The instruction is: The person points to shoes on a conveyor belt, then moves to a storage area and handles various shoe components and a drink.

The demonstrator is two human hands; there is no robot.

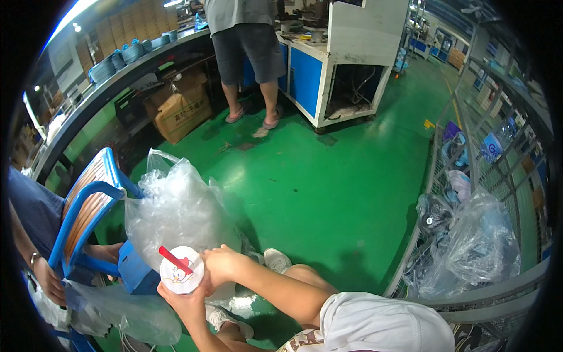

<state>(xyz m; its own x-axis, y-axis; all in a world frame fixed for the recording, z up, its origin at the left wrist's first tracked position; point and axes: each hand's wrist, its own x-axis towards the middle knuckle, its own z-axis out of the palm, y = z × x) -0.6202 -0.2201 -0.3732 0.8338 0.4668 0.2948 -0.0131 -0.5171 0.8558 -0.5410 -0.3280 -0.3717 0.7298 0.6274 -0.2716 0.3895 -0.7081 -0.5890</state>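
Note:
A round cup with a white lid (182, 271) sits low in the view; the lid shows a cartoon duck and has a red straw (174, 259) poking out. My left hand (186, 300) grips the cup from below. My right hand (219, 264) presses on the lid's right rim, fingers curled over it. My knees and white shoes (275, 258) lie beneath the hands.
A blue chair (88, 205) with a big clear plastic bag (176, 205) stands just behind the cup. Another person sits at the left edge (35, 234). A person in grey shorts (249, 53) stands by a blue-and-white cabinet (328, 76). A wire rack with bags (475, 234) lines the right.

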